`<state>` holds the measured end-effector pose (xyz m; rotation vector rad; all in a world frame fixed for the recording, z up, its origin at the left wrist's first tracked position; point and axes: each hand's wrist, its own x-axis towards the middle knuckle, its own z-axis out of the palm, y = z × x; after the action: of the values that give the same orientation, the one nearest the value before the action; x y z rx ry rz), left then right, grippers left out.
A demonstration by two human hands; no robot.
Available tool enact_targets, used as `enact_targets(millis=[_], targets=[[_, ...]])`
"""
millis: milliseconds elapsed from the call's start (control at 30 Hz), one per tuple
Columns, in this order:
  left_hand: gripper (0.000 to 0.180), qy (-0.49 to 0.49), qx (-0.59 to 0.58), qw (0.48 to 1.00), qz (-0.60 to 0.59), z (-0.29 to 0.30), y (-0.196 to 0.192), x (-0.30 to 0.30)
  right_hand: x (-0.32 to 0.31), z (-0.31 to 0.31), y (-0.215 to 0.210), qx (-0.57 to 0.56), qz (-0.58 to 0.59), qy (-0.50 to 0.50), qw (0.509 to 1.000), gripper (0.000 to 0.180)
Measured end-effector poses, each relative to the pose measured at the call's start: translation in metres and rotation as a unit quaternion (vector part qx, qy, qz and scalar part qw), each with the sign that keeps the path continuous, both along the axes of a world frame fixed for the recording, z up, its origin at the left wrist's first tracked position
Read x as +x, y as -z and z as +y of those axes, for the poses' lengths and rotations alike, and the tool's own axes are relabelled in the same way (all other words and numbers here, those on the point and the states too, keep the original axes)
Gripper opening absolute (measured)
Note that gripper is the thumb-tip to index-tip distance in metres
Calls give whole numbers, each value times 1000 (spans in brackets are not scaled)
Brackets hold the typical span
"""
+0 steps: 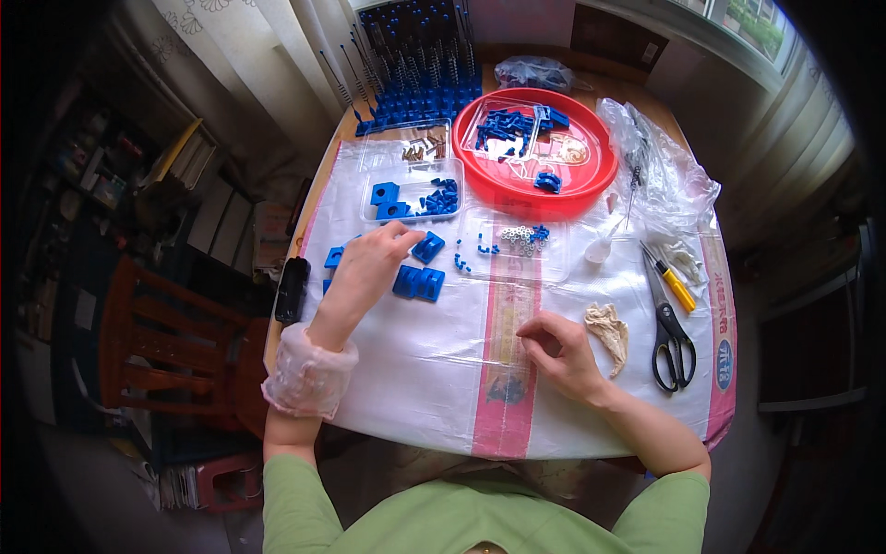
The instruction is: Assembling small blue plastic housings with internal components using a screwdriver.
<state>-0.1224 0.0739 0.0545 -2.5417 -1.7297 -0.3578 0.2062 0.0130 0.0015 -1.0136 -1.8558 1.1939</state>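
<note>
My left hand [367, 262] reaches over several blue plastic blocks on the sheet, its thumb and fingers drawn together. Their tips are right beside a blue notched block [428, 246]; I cannot tell whether they grip it or something smaller. Just nearer to me lie more blue blocks [418, 283] with grooves, side by side. My right hand [565, 358] hovers low over the pink stripe, fingers curled and thumb meeting the index finger. Anything within that pinch is too small to make out. A clear flat tray [510, 269] between the hands carries white rings and small blue pieces.
A clear box [412, 217] of blue parts and a red round tray [604, 175] stand farther back. Blue stands with springs [420, 97] fill the far left corner. On the right are black scissors [672, 346], a yellow-handled cutter [678, 288] and a crumpled beige cloth [609, 334].
</note>
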Motion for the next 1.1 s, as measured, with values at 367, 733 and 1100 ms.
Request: enact_targets(millis=[367, 733, 1100], targets=[[33, 13, -17, 999, 27, 16, 17, 14, 0, 1, 0, 8, -6, -2, 1000, 12], [21, -148, 47, 987, -36, -15, -31, -65, 0, 0, -1, 0, 2, -3, 1000, 12], [32, -129, 27, 991, -23, -10, 15, -71, -1, 1, 0, 6, -7, -6, 1000, 12]])
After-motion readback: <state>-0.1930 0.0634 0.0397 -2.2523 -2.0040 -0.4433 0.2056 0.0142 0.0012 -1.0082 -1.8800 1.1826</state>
